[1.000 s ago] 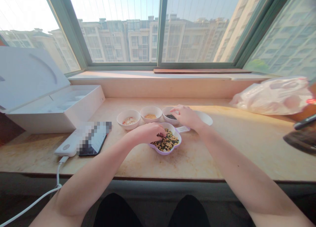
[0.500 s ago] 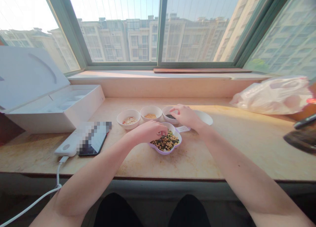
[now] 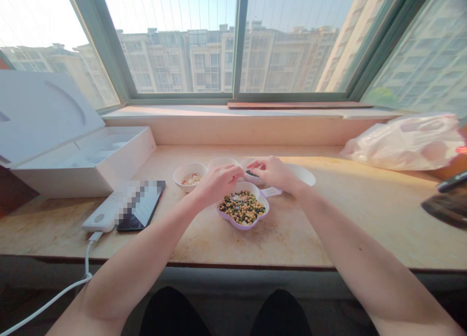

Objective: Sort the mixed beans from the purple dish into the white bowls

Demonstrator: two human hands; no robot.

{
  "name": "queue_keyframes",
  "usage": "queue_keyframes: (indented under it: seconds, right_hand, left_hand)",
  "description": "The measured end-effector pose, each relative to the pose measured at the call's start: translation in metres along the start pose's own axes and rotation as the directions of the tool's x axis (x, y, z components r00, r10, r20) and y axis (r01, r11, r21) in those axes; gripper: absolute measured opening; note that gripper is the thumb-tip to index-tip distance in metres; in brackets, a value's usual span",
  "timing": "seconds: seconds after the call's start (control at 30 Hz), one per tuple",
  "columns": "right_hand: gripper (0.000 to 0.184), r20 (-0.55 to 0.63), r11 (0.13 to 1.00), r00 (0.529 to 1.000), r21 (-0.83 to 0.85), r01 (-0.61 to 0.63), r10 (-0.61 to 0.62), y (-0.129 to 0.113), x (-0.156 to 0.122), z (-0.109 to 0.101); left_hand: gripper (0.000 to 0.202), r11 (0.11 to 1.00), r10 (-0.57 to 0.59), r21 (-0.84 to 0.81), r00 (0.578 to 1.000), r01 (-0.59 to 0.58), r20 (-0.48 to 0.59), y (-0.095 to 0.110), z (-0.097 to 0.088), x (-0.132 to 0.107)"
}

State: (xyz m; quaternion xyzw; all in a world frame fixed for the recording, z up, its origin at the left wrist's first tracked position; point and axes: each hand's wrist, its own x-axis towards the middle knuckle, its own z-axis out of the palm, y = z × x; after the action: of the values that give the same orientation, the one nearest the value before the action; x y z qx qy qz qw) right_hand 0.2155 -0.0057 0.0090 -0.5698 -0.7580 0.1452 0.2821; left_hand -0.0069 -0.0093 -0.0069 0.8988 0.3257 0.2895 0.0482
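Observation:
A purple-rimmed, flower-shaped bowl point(image 3: 223, 217) stands in front of me, full of mixed beans point(image 3: 243, 208) in yellow, black and green. Just behind its left part, my left hand point(image 3: 222, 181) hovers with its fingertips pinched together; whatever they hold is too small to make out. It partly covers the white bowl point(image 3: 222, 160) in the middle of the back row. My right hand point(image 3: 273, 173) is at the white bowl point(image 3: 248, 162) of small black beans point(image 3: 252, 174), thumb and fingers drawn together over the rim. What lies between those fingertips is hidden.
On the left, a white bowl point(image 3: 178, 176) holds pale flat pieces. A white dish point(image 3: 306, 173) sits behind my right wrist. Further left are a phone point(image 3: 146, 210), a cabled power bank point(image 3: 100, 218) and an open white box point(image 3: 120, 163). A plastic bag point(image 3: 404, 141) lies at right.
My left hand has lifted from the beans in the purple-rimmed bowl and moved back and left, toward the middle white bowl. My right hand stays at the black-bean bowl, nearly unchanged.

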Motion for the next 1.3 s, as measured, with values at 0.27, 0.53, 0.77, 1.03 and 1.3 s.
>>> queue_keyframes:
  seconds: [0.27, 0.53, 0.77, 1.03, 1.3]
  right_hand:
    - [0.03, 0.383, 0.977, 0.899, 0.108, 0.185, -0.212, -0.012, -0.012, 0.0]
    - [0.059, 0.615, 0.954, 0.749, 0.02, 0.299, -0.248, -0.038, -0.03, 0.008]
    - [0.039, 0.594, 0.926, 0.752, -0.031, 0.376, -0.286, -0.034, -0.027, 0.021]
    - [0.009, 0.506, 0.969, 0.828, 0.102, 0.223, -0.244, -0.027, -0.025, 0.032]
    - [0.019, 0.514, 0.962, 0.816, 0.087, 0.258, -0.265, -0.026, -0.024, 0.032]
  left_hand:
    - [0.022, 0.938, -0.288, 0.174, 0.954, 0.299, -0.085, -0.024, 0.0, 0.008]
    - [0.029, 0.888, -0.326, 0.332, 0.945, 0.319, -0.036, -0.03, 0.003, 0.011]
    - [0.03, 0.9, -0.294, 0.324, 0.955, 0.291, -0.041, -0.028, 0.004, 0.009]
    - [0.029, 0.916, -0.274, 0.292, 0.96, 0.276, -0.048, -0.028, 0.004, 0.008]
    - [0.027, 0.931, -0.273, 0.239, 0.961, 0.276, -0.046, -0.028, 0.005, 0.006]
